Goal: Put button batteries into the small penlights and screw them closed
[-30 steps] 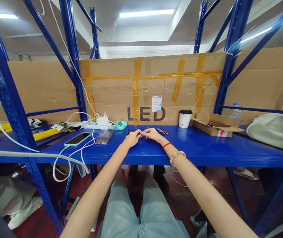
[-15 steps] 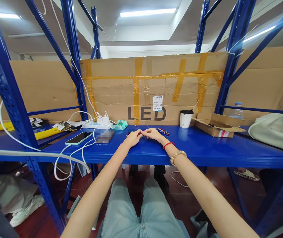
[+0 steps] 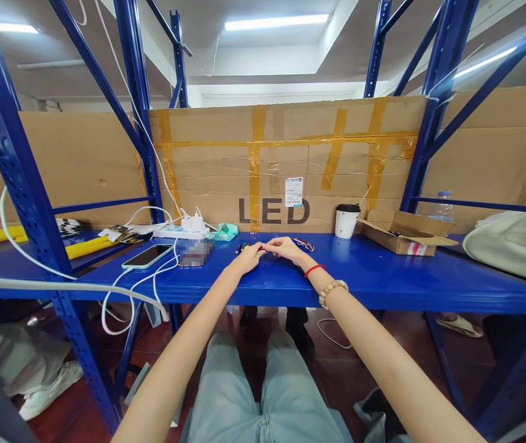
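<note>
My left hand point(image 3: 248, 258) and my right hand point(image 3: 285, 248) meet fingertip to fingertip over the blue shelf top point(image 3: 364, 277). Both have their fingers pinched together. A bit of red shows where they meet, but it is too small to name. Behind my left hand lie small, thin, coloured pieces point(image 3: 242, 247), partly covered by it. Just past my right hand rests a small pile of thin red and dark pieces point(image 3: 304, 245); their kind cannot be made out.
To the left are a phone point(image 3: 148, 256), white cables and a power strip point(image 3: 170, 232). A green packet point(image 3: 224, 232) lies behind. On the right stand a lidded paper cup point(image 3: 346, 223), an open cardboard box point(image 3: 405, 237) and a pale bag point(image 3: 514, 243). Blue posts point(image 3: 140, 111) flank the cardboard wall.
My left hand has shifted very slightly, so more of the coloured pieces behind it show. My right hand stays almost still, fingertips at the left hand.
</note>
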Tool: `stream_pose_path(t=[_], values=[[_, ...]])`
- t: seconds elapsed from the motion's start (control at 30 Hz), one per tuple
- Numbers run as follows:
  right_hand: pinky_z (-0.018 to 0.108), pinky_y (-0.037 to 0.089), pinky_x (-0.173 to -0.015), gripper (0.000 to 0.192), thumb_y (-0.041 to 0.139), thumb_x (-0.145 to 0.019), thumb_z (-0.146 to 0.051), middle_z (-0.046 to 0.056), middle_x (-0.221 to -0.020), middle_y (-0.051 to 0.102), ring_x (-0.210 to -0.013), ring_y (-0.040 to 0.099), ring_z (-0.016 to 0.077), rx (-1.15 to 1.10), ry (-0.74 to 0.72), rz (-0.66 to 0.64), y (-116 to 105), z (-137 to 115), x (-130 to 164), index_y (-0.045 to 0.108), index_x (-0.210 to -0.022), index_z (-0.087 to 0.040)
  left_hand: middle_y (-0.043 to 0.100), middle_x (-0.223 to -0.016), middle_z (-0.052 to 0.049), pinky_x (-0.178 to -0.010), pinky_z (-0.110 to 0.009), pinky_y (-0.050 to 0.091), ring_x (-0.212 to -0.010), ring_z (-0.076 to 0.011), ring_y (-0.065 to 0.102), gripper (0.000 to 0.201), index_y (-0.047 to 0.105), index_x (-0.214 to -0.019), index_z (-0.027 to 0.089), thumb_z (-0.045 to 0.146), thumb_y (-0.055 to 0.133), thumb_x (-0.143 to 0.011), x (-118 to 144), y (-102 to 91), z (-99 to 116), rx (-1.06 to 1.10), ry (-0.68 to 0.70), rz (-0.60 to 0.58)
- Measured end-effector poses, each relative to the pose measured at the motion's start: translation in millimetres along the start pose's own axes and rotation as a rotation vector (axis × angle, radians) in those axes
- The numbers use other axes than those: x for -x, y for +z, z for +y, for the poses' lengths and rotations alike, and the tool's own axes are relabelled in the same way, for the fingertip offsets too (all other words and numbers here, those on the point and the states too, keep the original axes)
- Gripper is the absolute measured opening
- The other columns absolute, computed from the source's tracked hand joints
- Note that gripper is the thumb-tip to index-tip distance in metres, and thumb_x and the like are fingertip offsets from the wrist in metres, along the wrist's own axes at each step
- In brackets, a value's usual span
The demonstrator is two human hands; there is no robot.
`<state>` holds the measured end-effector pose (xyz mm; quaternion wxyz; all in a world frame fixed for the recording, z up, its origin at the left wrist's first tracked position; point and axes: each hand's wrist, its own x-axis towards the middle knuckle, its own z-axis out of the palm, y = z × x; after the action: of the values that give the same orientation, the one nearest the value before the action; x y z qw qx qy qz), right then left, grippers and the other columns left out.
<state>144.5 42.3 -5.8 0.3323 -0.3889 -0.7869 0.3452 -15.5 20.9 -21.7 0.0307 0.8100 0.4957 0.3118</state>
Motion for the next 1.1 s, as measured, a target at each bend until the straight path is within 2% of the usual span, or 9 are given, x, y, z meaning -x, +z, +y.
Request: stream_pose_path(t=[0.43,0.83,1.1], values=[[0.032,0.051,-0.068,0.025,0.051,-0.088,-0.033,0.005,-0.097,0.061,-0.079,0.060,0.0140,-0.081,0.030,-0.021,-0.7,4.8,-5.1,0.057,-0.103,-0.013,0.061,-0.104,-0.007,-0.078,-0.038,0.051,-0.090,-0.0183,0.060,0.022,0.057,-0.106,0.014,0.028,0.051,-0.090,1.4,-5.6,2.0,0.062,0.056,0.031],[0.034,0.051,-0.071,0.025,0.053,-0.088,-0.030,0.006,-0.102,0.060,-0.084,0.060,0.0155,-0.128,-0.060,0.055,1.4,6.0,-6.2,0.056,-0.107,-0.014,0.059,-0.107,-0.008,-0.078,-0.039,0.051,-0.091,-0.0188,0.060,0.025,0.055,-0.110,0.015,0.029,0.050,-0.090,-1.9,-3.3,1.7,0.058,-0.104,0.095],[0.033,0.051,-0.071,0.022,0.054,-0.087,-0.028,0.005,-0.100,0.060,-0.082,0.060,0.0151,-0.150,-0.131,0.081,-0.9,7.1,-10.1,0.057,-0.103,-0.013,0.059,-0.109,-0.008,-0.079,-0.039,0.050,-0.092,-0.0193,0.060,0.026,0.054,-0.112,0.015,0.028,0.050,-0.090,-0.3,-2.4,6.3,0.110,-0.024,0.041]])
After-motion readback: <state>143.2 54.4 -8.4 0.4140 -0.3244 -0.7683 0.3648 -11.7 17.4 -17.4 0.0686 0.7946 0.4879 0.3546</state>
